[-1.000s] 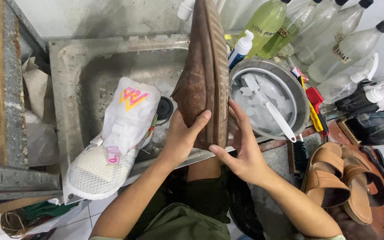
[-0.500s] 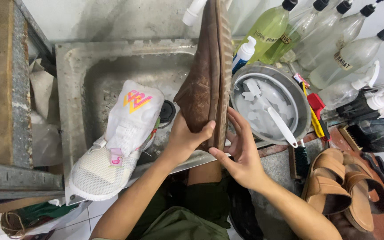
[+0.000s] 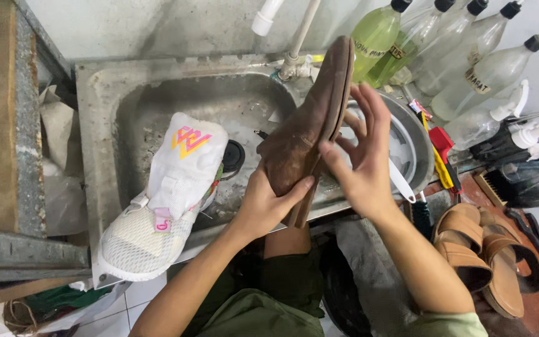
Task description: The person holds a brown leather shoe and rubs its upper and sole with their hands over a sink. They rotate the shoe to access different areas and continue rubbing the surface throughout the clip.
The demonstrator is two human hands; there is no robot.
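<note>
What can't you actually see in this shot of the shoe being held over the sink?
- Brown shoe: its sole side is hidden by the right hand; its heel by the left hand.
- Bowl: contents mostly hidden behind the right hand.
- Bottles: tops cut off by the upper edge.
- Tap: cut off by the upper edge.

White sneaker (image 3: 163, 200) on sink (image 3: 104, 87) rim, tan sandals (image 3: 485, 256), clear bottles (image 3: 488, 68), metal basin (image 3: 420, 140)

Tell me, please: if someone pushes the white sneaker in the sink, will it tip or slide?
The white sneaker leans over the sink front rim, toe overhanging, so a push probably tips it. The metal looks wet, so it may slide. Its mesh upper likely dents softly.
</note>
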